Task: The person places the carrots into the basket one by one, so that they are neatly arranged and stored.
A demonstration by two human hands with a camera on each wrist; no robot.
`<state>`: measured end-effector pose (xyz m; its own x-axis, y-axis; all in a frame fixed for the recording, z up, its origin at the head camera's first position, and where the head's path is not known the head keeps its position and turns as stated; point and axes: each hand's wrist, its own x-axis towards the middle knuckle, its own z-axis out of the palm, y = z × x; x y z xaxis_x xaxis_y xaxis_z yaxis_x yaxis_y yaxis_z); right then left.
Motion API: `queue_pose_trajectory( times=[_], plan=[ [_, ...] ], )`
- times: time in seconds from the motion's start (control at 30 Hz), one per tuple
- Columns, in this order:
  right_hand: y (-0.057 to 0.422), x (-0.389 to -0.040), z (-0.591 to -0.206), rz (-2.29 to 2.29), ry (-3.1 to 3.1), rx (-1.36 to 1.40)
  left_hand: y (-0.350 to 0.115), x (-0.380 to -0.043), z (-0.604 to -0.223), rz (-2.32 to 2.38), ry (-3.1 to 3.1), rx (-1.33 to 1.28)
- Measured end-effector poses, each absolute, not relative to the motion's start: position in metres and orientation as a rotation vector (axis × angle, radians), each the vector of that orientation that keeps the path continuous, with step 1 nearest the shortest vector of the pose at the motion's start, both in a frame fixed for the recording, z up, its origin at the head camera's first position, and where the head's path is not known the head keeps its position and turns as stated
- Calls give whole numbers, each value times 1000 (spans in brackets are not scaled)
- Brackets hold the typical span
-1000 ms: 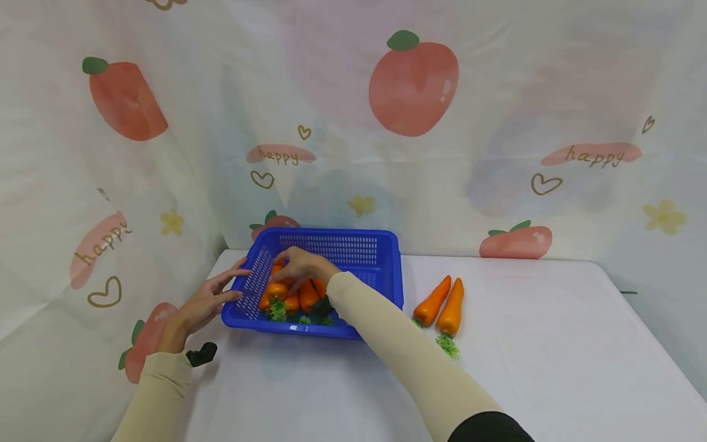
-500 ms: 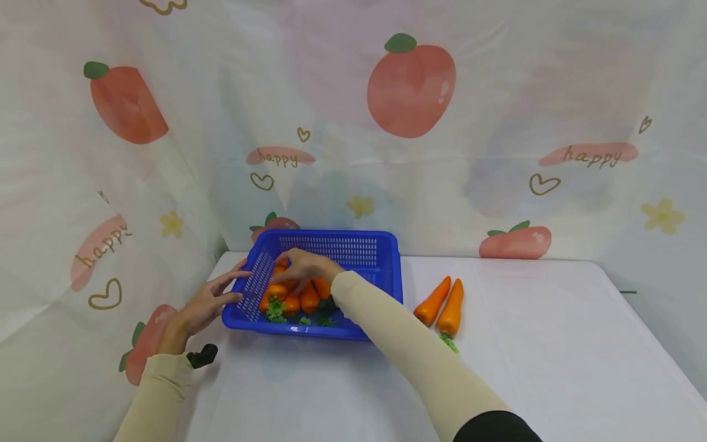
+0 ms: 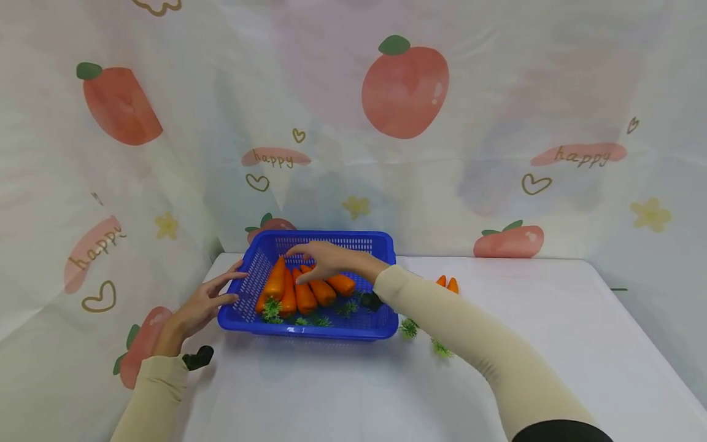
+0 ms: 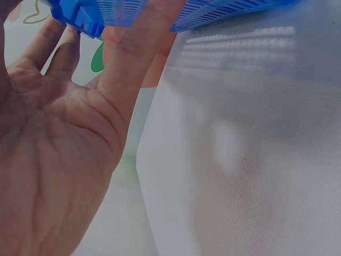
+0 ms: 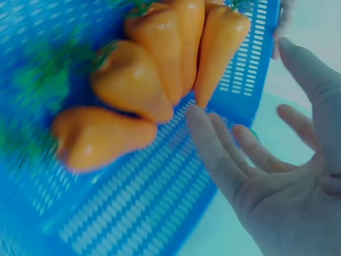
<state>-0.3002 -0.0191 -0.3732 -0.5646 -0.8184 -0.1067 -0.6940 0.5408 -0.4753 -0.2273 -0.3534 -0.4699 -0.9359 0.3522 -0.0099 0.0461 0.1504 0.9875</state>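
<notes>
Several orange carrots [image 3: 275, 282] with leafy green tops lie side by side in a blue plastic basket [image 3: 309, 331], mostly toward its left half. Over them hovers my right hand [image 3: 327, 258], its fingers spread and holding nothing. The right wrist view has that hand [image 5: 282, 186] beside the carrots [image 5: 106, 136], fingertips close to the tip of one. My left hand [image 3: 196, 310] touches the basket's left side with extended fingers. From the left wrist, the thumb and fingers of this hand [image 4: 58, 122] reach the basket's underside and edge [image 4: 213, 13].
On the white table [image 3: 342, 393], right of the basket, lie two more carrots [image 3: 453, 286], partly hidden behind my right forearm [image 3: 458, 319]. A patterned cloth [image 3: 320, 92] hangs behind the table and along its left side.
My right hand has lifted off the carrots and shifted right, uncovering them. Its forearm now covers much of the two carrots on the table. The left hand stays at the basket.
</notes>
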Motion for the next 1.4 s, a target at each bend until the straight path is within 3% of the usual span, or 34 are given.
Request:
queue_pose_trajectory(
  times=[0.3, 0.63, 1.4],
  plan=[
    [44, -277, -354, -660, 2582, -1280, -352, -224, -468, 1877, 2158, 389],
    [120, -253, -360, -803, 2680, -1291, -353, -225, -469, 1844, 2197, 403],
    [223, -212, -404, -1033, 2903, -794, -355, -228, -471, 1866, 2159, 418]
  ],
)
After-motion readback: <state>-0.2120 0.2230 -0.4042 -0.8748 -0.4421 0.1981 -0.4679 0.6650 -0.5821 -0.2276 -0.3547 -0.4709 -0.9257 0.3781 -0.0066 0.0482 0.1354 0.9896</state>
